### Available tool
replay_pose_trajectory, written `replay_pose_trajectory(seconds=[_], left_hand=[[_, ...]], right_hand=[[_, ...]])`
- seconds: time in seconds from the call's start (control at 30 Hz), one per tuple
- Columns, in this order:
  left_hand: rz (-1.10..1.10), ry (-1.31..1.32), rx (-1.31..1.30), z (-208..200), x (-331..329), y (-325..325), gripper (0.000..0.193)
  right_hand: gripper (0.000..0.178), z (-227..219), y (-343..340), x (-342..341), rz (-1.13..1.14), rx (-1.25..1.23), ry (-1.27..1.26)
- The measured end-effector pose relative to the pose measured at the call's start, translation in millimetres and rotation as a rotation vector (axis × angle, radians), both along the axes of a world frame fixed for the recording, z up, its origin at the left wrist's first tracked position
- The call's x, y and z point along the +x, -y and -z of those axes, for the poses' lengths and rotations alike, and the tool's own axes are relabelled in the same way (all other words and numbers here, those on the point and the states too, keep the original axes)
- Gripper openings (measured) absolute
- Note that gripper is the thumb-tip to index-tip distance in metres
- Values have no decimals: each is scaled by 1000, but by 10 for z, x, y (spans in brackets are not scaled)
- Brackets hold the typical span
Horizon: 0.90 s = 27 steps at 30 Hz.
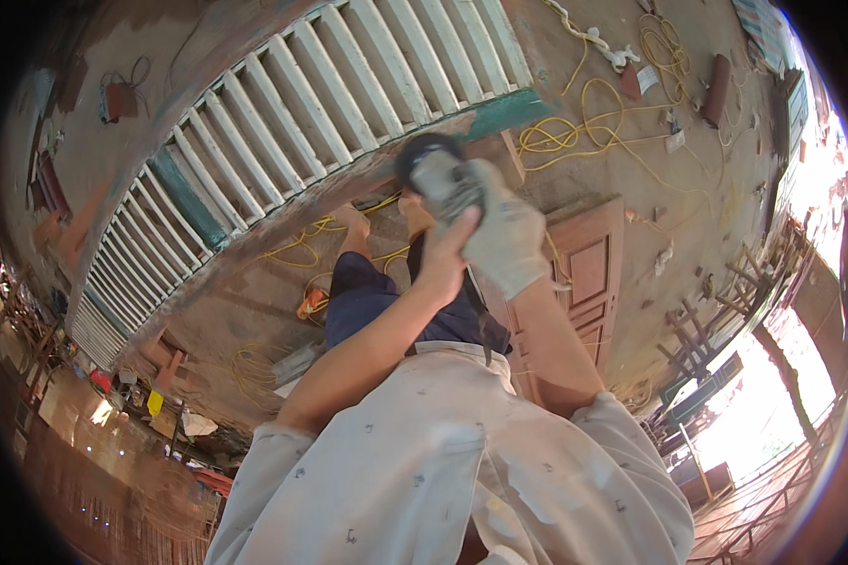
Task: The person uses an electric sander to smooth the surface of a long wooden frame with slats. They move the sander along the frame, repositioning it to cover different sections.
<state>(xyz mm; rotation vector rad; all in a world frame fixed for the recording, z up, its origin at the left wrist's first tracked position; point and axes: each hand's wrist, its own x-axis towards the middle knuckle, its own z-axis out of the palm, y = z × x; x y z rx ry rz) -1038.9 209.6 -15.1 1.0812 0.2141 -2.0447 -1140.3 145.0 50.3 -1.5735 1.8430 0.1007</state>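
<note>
Both my hands are wrapped round a grey angle grinder (443, 179) with a dark round head, its outline blurred. My right hand (511, 234), in a pale work glove, grips the body from the right. Bare, my left hand (448, 250) closes on it from the left and below. The grinder's head meets or hovers just over the near edge rail of a long louvered shutter (334, 104) with whitish slats and worn green paint; contact cannot be made out. The shutter lies across in front of me, running from upper right to lower left.
Yellow cord (584, 127) loops over the dusty floor at the right, and more runs below the shutter near my feet. A brown panelled wooden door (584, 273) lies to my right. Wooden stools (693, 334) stand farther right. A reddish-brown roll (716, 91) rests at upper right.
</note>
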Motion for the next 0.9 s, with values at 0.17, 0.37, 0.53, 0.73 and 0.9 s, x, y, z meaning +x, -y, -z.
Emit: replay_pose_trajectory(seconds=[0.17,0.37,0.53,0.73,0.9], left_hand=[[-129,14,-120,-43,416,-249,54],[-87,21,-146,-21,-225,220,49],[215,-7,-19,-45,-724,666,56],[186,-5,15,39,-611,496,58],[-58,49,-40,-13,130,97,47]], right_hand=[[76,136,-183,404,-182,6,84],[75,79,84,-207,31,-41,-14],[79,58,297,-775,128,-121,-161],[80,66,200,-643,88,-120,-103],[75,60,35,110,-69,2,-44]])
